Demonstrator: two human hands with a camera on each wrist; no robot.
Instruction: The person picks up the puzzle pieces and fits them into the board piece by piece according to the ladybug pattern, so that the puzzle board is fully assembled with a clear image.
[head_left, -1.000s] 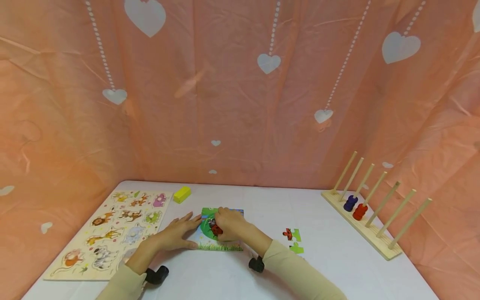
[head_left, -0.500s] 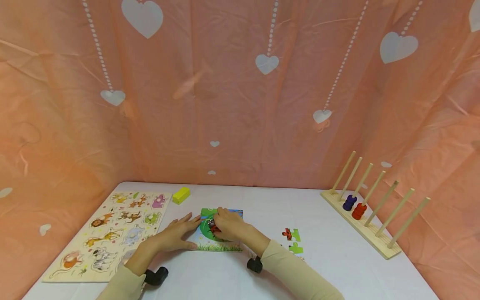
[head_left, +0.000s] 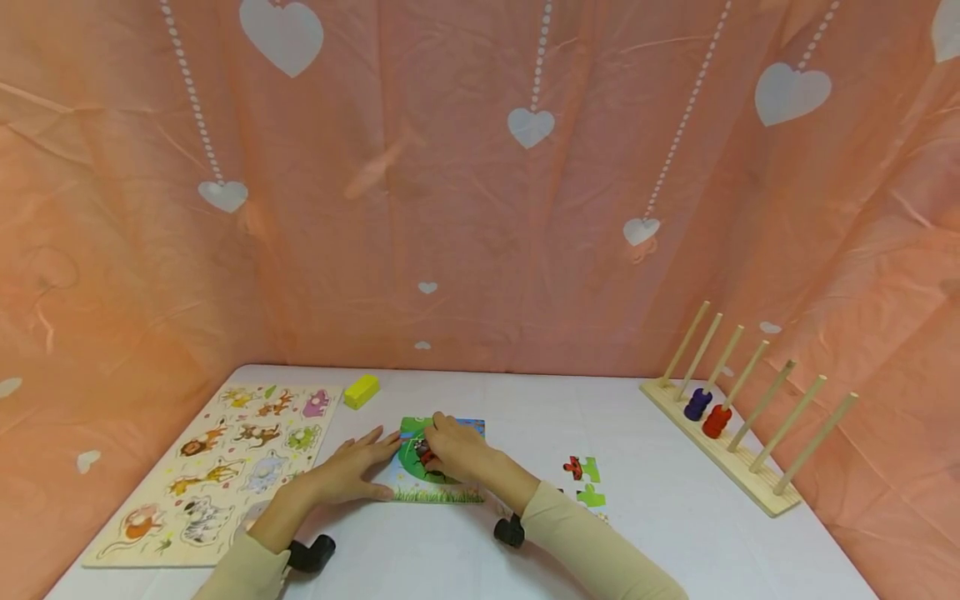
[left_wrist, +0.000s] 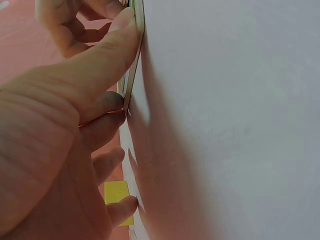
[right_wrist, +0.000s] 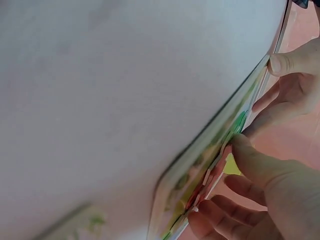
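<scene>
Clearly, the right hand hides — partly — the ladybug puzzle.

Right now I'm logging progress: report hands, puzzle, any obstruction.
Left hand touching left edge of puzzle board. Right hand on ladybug, grip unclear. Loose pieces right of board; no obstruction seen.

Left fingers spread, thumb apart; right fingers bent, thumb opposed; forearms angled inward.

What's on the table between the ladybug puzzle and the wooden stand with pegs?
In the head view, loose red and green puzzle pieces lie between the ladybug puzzle and the peg stand, near the right sleeve.
</scene>
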